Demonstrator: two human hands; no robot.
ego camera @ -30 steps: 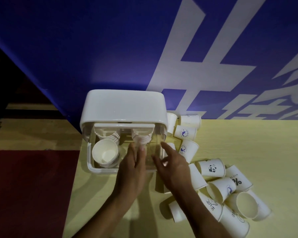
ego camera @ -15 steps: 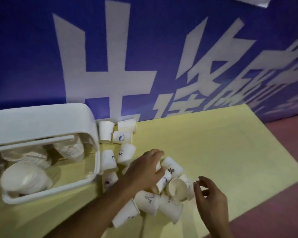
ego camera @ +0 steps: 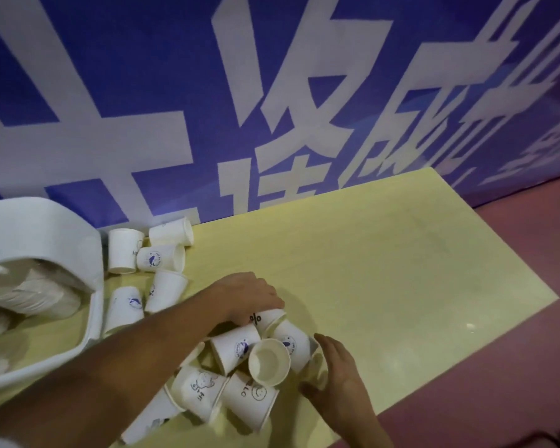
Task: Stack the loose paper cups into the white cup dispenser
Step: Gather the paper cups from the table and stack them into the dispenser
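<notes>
Head camera: your left hand (ego camera: 249,297) stretches across the yellow table (ego camera: 385,270), its fingers curled down over the cup with the % mark (ego camera: 267,318) at the far edge of the pile of loose cups (ego camera: 207,389). Your right hand (ego camera: 338,373) is flat, fingers together and thumb apart, with the fingertips touching a fallen cup with a blue logo (ego camera: 290,342). The white dispenser (ego camera: 88,253) stands at the left (the stacks inside are blurred), and more cups (ego camera: 157,257) lie just beside it.
</notes>
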